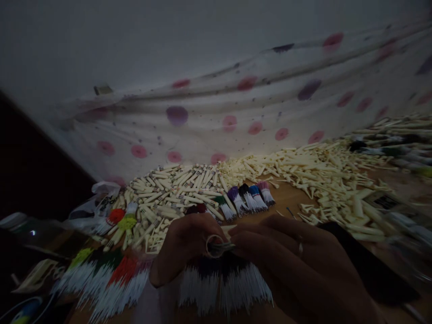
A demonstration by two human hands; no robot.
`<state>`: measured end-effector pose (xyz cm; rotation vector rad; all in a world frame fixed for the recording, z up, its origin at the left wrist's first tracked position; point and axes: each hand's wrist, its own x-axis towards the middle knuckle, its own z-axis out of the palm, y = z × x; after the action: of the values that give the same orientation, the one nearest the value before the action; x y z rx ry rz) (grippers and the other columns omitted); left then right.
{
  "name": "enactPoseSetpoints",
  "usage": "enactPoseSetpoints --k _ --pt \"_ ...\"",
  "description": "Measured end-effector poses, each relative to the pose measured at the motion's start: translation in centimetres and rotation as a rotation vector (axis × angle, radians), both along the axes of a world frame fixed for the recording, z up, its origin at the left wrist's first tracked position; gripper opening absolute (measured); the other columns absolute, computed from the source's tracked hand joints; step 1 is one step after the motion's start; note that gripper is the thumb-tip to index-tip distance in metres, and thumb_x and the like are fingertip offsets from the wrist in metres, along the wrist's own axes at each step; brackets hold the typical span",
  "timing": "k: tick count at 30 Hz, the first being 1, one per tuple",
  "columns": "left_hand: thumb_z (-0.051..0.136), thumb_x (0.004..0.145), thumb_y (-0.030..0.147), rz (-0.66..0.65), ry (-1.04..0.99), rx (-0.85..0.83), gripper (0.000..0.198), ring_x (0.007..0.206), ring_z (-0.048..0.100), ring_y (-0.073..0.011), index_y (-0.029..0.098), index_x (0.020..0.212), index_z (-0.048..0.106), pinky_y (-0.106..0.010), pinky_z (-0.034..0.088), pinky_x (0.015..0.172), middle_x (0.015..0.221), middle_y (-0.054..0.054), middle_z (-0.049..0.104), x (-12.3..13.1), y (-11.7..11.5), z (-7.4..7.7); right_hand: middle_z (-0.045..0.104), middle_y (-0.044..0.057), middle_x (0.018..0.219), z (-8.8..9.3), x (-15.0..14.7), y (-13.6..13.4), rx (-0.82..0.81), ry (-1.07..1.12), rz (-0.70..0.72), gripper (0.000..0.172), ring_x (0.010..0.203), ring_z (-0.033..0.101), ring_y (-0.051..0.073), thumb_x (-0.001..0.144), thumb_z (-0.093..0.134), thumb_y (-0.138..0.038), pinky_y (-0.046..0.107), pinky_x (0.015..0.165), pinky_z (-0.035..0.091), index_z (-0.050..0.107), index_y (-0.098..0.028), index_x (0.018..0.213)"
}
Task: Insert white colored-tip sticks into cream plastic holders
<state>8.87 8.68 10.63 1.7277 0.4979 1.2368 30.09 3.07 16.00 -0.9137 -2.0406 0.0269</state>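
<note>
My left hand [182, 238] is closed around a pale hollow tube [208, 245], its round open end facing me. Thin light sticks [222, 247] show in the opening, too dim to make out exactly. The fingertips of my right hand [297, 256], which wears a ring, are pressed together at the tube's right side and the stick ends. Whether that hand grips the tube or the sticks is hidden. Just below both hands lie bundles of thin white sticks with dark tips [243, 285], partly covered by my fingers.
White sticks with green, red and yellow tips [114, 288] lie front left. Cream tubes with dark bands [168, 189] are heaped behind. Small bundles [251, 198] stand in a row. Loose cream pieces [320, 171] spread rightward. A dark flat object [374, 270] lies right, before a spotted sheet [202, 121].
</note>
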Motion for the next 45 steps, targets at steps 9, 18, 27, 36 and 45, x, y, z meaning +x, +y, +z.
enactPoseSetpoints --k 9,18,27,36,45 --pt "0.076 0.086 0.017 -0.048 -0.182 0.009 0.013 0.082 0.069 -0.0161 0.025 0.096 0.075 -0.027 0.055 0.072 0.088 -0.003 0.074 0.4 0.1 0.5 0.077 0.000 0.078 1.2 0.5 0.1 0.081 0.038 -0.008 0.021 0.063 0.068 0.015 0.097 0.051 -0.020 0.025 0.053 0.050 0.069 -0.028 0.090" --pt "0.079 0.085 0.030 0.067 -0.295 0.122 0.007 0.080 0.066 -0.0147 0.025 0.087 0.075 -0.026 0.055 0.071 0.085 -0.003 0.074 1.0 0.9 0.7 0.069 -0.004 0.059 1.7 -0.4 0.3 0.177 0.014 -0.080 0.031 0.049 0.060 0.011 0.100 0.046 -0.019 0.024 0.045 0.039 0.065 -0.024 0.076" --pt "0.082 0.082 0.021 0.067 -0.263 0.152 0.013 0.084 0.065 -0.0147 0.029 0.090 0.077 -0.027 0.053 0.076 0.090 0.000 0.074 0.8 0.6 1.0 0.069 -0.003 0.064 0.6 0.0 0.6 0.083 -0.011 -0.014 0.020 0.056 0.063 0.014 0.092 0.051 -0.012 0.023 0.047 0.043 0.063 -0.025 0.082" --pt "0.077 0.086 0.015 0.062 -0.084 0.211 0.023 0.087 0.068 -0.0171 0.030 0.104 0.077 -0.032 0.052 0.082 0.095 -0.003 0.079 0.1 0.5 1.3 0.070 0.001 0.066 -0.6 -0.1 0.2 -0.031 0.089 -0.014 0.022 0.066 0.070 0.020 0.096 0.049 -0.021 0.027 0.056 0.057 0.067 -0.028 0.086" --pt "0.070 0.092 0.023 -0.016 -0.010 0.071 0.018 0.086 0.068 -0.0195 0.028 0.106 0.079 -0.031 0.052 0.077 0.094 -0.007 0.079 0.0 -0.1 1.1 0.071 0.000 0.064 -0.3 0.0 0.0 -0.011 0.064 -0.022 0.023 0.065 0.070 0.020 0.097 0.051 -0.021 0.027 0.057 0.059 0.072 -0.029 0.091"
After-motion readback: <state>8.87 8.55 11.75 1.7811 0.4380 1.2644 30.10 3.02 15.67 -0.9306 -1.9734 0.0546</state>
